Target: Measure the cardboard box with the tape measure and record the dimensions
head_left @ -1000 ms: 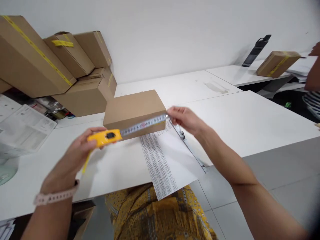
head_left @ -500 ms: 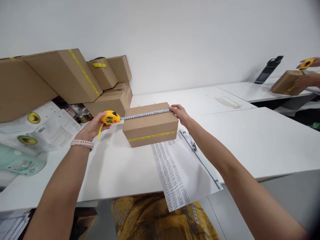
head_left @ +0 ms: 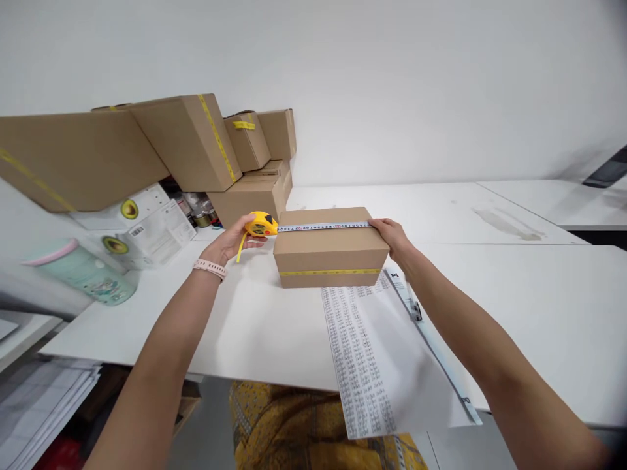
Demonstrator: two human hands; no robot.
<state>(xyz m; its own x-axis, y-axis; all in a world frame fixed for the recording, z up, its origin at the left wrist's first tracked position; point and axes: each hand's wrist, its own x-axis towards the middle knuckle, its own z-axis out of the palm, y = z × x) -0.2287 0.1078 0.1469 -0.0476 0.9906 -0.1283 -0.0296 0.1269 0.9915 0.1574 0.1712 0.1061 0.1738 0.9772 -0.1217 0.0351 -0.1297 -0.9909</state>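
A brown cardboard box with a yellow tape strip along its front lies on the white table. My left hand grips a yellow tape measure just off the box's left side, its yellow strap hanging down. The silver blade runs straight across the box top. At the right end, my right hand pinches the blade's tip against the box's upper right edge; the fingertips are partly hidden. Under and in front of the box lies a printed sheet with a pale-blue strip along its right side.
Several cardboard boxes are stacked at the back left against the wall. In front of them are white avocado-print boxes and a mint tumbler. A pen lies by the strip. A dark bottle leans at far right.
The view has turned left, so everything sits further right and the co-worker's hands are out of sight. Both my hands keep the blade stretched across the box.
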